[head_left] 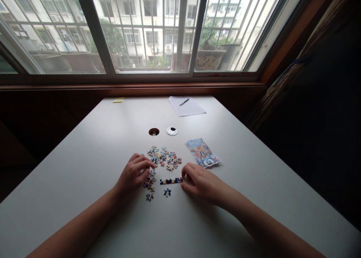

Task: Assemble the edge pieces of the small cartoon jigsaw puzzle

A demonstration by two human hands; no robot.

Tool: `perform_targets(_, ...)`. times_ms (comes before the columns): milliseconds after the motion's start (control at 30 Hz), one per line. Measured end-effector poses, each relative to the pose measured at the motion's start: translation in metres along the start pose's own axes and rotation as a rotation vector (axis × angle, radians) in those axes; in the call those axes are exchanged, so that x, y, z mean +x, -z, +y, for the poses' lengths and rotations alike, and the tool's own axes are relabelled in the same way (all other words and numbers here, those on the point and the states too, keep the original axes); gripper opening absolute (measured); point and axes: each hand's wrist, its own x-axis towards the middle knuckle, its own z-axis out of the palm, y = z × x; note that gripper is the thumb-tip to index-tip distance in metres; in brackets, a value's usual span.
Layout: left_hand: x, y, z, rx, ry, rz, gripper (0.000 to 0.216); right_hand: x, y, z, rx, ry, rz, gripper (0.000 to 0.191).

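A heap of small colourful jigsaw pieces (pixel 165 158) lies mid-table on the white table (pixel 84 167). My left hand (pixel 134 175) rests at the heap's left edge, fingers curled, fingertips touching pieces there. More loose pieces (pixel 149 184) trail down beside it. A short joined strip of pieces (pixel 171 181) lies in front of me. My right hand (pixel 200 182) lies at the strip's right end, fingers bent, thumb tip against it. One blue piece (pixel 167 192) sits alone just below the strip.
A colourful puzzle packet (pixel 202 152) lies right of the heap. Farther back are a cable hole (pixel 153 131), its white cap (pixel 172 131), a sheet of paper (pixel 187 106) with a pen (pixel 184 102), and a yellow note (pixel 118 100). A barred window fills the background.
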Motion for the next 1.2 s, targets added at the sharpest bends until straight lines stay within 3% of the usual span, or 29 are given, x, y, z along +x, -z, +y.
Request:
perform_targets(1000, -0.0005, -0.0002, -0.0018, -0.009, 0.029, 0.013, 0.031, 0.0082, -0.007, 0.0028, 0.025, 0.079, 0.012, 0.013)
perform_targets(1200, 0.0, 0.0016, -0.0022, -0.019, 0.101, 0.063, 0.031, 0.0089, -0.0072, 0.0038, 0.037, 0.088, 0.009, 0.013)
